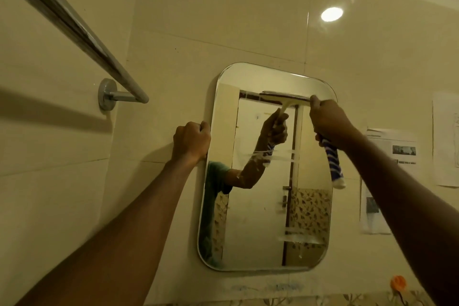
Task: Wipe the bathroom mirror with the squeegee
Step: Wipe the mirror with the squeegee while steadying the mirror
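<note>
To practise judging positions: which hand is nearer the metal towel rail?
Left. The left hand grips the mirror by its left edge, right of and below the towel rail's end; the right hand holds the squeegee across the mirror, farther off.

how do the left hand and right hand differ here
The left hand grips the mirror by its left edge; the right hand grips the squeegee handle. The left hand sits slightly lower; the right hand is near the mirror's top. Both have curled fingers.
</note>
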A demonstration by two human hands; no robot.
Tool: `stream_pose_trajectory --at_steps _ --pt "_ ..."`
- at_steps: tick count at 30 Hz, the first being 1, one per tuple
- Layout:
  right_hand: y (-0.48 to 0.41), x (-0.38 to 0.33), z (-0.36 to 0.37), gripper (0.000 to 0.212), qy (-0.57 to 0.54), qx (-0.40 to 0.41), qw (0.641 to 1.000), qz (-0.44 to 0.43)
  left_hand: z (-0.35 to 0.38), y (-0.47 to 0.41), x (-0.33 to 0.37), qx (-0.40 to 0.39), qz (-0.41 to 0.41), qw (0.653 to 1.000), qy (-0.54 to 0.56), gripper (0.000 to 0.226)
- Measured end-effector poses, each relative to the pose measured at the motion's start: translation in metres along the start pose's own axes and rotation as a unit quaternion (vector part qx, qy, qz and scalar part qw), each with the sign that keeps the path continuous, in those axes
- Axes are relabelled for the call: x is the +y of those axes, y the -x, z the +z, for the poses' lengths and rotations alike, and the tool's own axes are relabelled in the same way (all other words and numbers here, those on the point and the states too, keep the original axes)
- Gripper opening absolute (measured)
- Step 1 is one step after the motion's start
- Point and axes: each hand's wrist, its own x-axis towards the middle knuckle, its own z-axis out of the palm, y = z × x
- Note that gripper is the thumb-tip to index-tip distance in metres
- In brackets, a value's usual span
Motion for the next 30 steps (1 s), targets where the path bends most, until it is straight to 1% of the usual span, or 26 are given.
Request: stream_pose_trajectory --at_steps 3,6,9,11,13,15,17,21,24,26,27,30 --pt "0.035 0.025 0.024 0.043 -0.006 -0.023 1.0 -0.012 0.001 0.002 0.001 0.003 0.004 1.0 -0.009 0.053" --pt "0.076 0.052 0.045 0.047 0.012 -0.057 0.998 0.012 0.002 0.004 0.001 0.013 0.003 1.0 -0.015 0.051" --pt "0.097 0.057 0.046 0.052 0.038 -0.092 0.995 0.027 0.002 0.006 0.002 0.014 0.002 1.0 -0.013 0.05" --pt "0.086 0.044 0.034 0.049 0.017 -0.076 0.997 0.018 0.002 0.007 0.002 0.017 0.008 1.0 -0.015 0.049" --pt "0.062 0.025 0.019 0.044 0.0 -0.039 0.999 -0.007 0.002 0.009 0.003 0.021 0.014 1.0 -0.015 0.048" --pt "0.044 0.013 0.012 0.044 -0.013 -0.016 1.0 -0.02 0.001 0.011 0.003 0.022 0.021 0.999 -0.019 0.048" --pt "0.046 0.018 0.021 0.046 -0.016 -0.019 1.0 -0.019 0.001 0.011 0.004 0.021 0.022 0.999 -0.028 0.049" --pt "0.103 0.061 0.067 0.053 0.025 -0.028 0.999 -0.002 0.002 0.01 0.002 0.02 0.019 0.999 -0.025 0.05" --pt "0.13 0.073 0.078 0.056 0.051 -0.063 0.996 0.022 0.001 0.01 0.003 0.022 0.017 0.999 -0.025 0.049" --pt "0.121 0.059 0.066 0.053 0.033 -0.067 0.997 0.033 0.004 0.011 0.002 0.025 0.016 0.999 -0.031 0.047" --pt "0.109 0.047 0.059 0.05 0.016 -0.058 0.998 0.026 0.003 0.012 0.002 0.026 0.016 0.999 -0.03 0.047" --pt "0.055 -0.001 0.04 0.044 -0.003 -0.026 0.999 -0.043 0.002 0.011 0.001 0.015 0.002 1.0 -0.005 0.05"
